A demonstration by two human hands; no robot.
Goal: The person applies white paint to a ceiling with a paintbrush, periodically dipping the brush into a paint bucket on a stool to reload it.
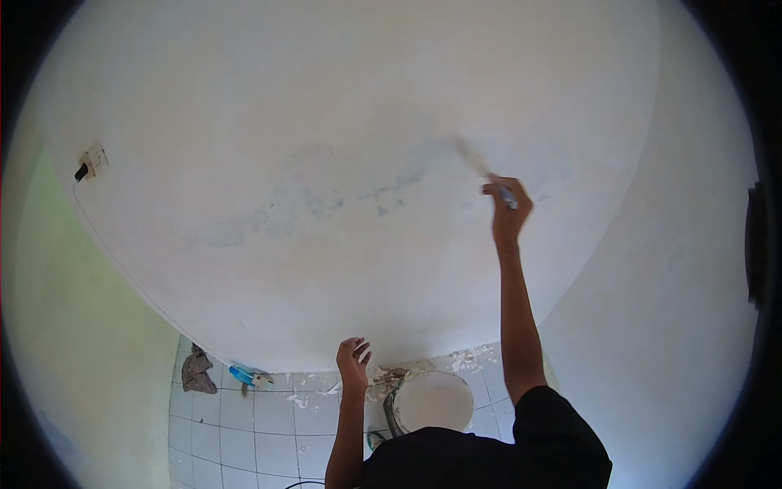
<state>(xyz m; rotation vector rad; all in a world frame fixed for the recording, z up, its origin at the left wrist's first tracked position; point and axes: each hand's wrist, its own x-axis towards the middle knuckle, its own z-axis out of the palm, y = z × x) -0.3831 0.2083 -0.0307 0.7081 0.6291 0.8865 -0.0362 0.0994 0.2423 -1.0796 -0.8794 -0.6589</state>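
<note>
Raised at the right, my right hand [511,204] is closed around the handle of a brush [474,156], whose head is blurred against the white wall [326,98]. Bluish-grey stains [309,204] run across the wall to the left of the brush. My left hand [354,356] hangs low in front of the wall, fingers apart and loosely curled, with nothing in it. Below and to the right of that hand stands a round bucket [434,401] with a pale surface on top, partly covered by my dark shirt.
A wall socket [95,160] with a black plug and thin cable is at the left. On the tiled floor [236,444] lie a grey-brown cloth [198,371], a blue object [242,374] and pale flakes along the wall's foot. A dark object [757,244] is at the right edge.
</note>
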